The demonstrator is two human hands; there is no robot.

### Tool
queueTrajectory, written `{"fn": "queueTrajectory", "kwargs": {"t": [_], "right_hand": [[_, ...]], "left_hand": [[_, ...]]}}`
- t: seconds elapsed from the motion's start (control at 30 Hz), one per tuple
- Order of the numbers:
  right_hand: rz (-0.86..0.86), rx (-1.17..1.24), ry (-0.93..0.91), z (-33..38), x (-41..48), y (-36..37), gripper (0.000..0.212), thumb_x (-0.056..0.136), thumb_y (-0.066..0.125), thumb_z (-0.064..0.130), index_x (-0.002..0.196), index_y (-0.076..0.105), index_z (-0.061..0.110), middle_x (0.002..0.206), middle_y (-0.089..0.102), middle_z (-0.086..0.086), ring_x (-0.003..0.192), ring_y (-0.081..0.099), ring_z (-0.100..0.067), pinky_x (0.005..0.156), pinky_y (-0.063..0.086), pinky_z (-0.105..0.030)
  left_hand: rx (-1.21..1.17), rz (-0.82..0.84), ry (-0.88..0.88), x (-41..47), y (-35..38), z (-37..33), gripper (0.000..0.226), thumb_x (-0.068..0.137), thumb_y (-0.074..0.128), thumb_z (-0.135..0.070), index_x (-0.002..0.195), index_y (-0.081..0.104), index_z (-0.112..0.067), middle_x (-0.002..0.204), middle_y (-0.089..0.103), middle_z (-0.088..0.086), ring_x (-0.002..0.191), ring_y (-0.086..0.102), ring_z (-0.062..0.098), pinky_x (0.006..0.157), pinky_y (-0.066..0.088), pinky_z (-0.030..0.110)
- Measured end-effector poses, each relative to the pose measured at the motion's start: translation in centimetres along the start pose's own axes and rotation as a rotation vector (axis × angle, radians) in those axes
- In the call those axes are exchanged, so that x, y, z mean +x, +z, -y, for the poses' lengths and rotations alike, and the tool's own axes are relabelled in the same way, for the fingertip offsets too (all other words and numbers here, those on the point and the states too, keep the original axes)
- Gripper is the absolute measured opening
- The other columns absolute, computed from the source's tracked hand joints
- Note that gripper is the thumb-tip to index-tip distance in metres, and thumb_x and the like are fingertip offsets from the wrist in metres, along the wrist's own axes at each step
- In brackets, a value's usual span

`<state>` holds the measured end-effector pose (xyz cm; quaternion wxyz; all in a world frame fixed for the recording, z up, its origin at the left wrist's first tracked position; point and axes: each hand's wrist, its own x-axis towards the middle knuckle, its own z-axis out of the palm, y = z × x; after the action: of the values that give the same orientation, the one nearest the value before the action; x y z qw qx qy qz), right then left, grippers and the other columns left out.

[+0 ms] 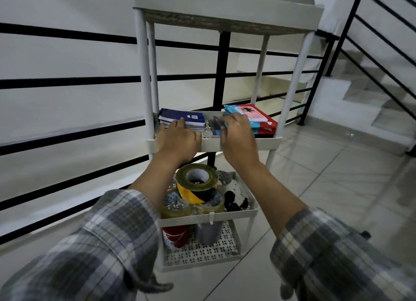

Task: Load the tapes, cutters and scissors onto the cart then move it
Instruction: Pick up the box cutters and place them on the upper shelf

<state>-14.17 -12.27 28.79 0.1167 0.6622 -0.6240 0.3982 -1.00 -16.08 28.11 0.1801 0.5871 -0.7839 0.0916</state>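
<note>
A white four-tier cart (209, 144) stands against a black railing. My left hand (177, 140) grips the front rim of its second tier. My right hand (238, 138) is curled over the same rim, fingertips beside small blurred blue-and-dark cutters (214, 127) in the tray's middle. On the third tier a yellow-and-black tape roll (197, 184) sits on top of clear tape rolls (176, 207), with black scissors (231, 201) to their right. The top tier's contents are hidden from below.
Blue notebooks (183, 120) and a red-and-blue wipes pack (254, 119) share the second tier. A red can (176, 236) and a grey roll (208, 232) sit on the bottom tier. The black railing (67, 81) runs behind; stairs (369, 98) rise at right. Tiled floor (326, 177) extends right.
</note>
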Motion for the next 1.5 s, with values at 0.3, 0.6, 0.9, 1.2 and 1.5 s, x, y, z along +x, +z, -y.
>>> {"fn": "queueTrajectory", "kwargs": {"t": [0.3, 0.6, 0.9, 1.2, 1.5], "right_hand": [[-0.192, 0.155, 0.009, -4.0, -9.1, 2.7, 0.021, 0.084, 0.051, 0.002, 0.102, 0.057, 0.010, 0.100, 0.054, -0.005, 0.094, 0.046, -0.015, 0.079, 0.029, -0.012], [0.037, 0.293, 0.295, -7.3, -23.2, 10.2, 0.019, 0.091, 0.051, 0.008, 0.110, 0.054, 0.005, 0.106, 0.055, -0.013, 0.096, 0.053, -0.025, 0.078, 0.046, -0.028], [0.531, 0.226, 0.639, -8.2, -38.5, 16.2, 0.035, 0.088, 0.058, 0.014, 0.120, 0.047, 0.020, 0.104, 0.058, -0.005, 0.096, 0.060, -0.022, 0.074, 0.052, -0.034], [0.867, 0.074, 0.843, -6.3, -44.0, 18.6, 0.077, 0.073, 0.073, 0.027, 0.132, 0.023, 0.023, 0.128, 0.039, -0.004, 0.114, 0.051, -0.028, 0.078, 0.052, -0.041], [0.801, 0.154, 0.861, -6.3, -42.9, 19.4, 0.056, 0.075, 0.066, 0.006, 0.117, 0.030, 0.016, 0.122, 0.046, -0.008, 0.109, 0.052, -0.030, 0.080, 0.053, -0.041]], "left_hand": [[-0.010, -0.467, 0.172, -1.3, 0.4, 0.0, 0.040, 0.096, 0.029, -0.032, 0.103, 0.057, -0.005, 0.104, 0.062, 0.017, 0.100, 0.052, 0.032, 0.089, 0.030, 0.040], [-0.321, -0.337, 0.220, -16.3, 13.8, -2.1, 0.027, 0.093, 0.046, -0.016, 0.114, 0.055, -0.001, 0.115, 0.057, 0.018, 0.111, 0.043, 0.026, 0.101, 0.028, 0.033], [-0.284, 0.261, -0.154, -34.7, 30.6, 1.1, 0.051, 0.090, 0.031, -0.029, 0.129, 0.048, -0.001, 0.140, 0.046, 0.016, 0.133, 0.037, 0.031, 0.111, 0.027, 0.042], [-0.129, 0.437, -0.195, -42.7, 35.9, 3.3, 0.065, 0.095, 0.016, -0.045, 0.148, 0.008, -0.007, 0.157, 0.006, 0.007, 0.145, 0.000, 0.018, 0.118, 0.009, 0.040], [-0.160, 0.432, -0.210, -42.3, 35.4, 3.0, 0.066, 0.095, 0.022, -0.044, 0.148, 0.004, -0.009, 0.158, 0.002, 0.006, 0.145, -0.003, 0.016, 0.117, 0.011, 0.041]]}}
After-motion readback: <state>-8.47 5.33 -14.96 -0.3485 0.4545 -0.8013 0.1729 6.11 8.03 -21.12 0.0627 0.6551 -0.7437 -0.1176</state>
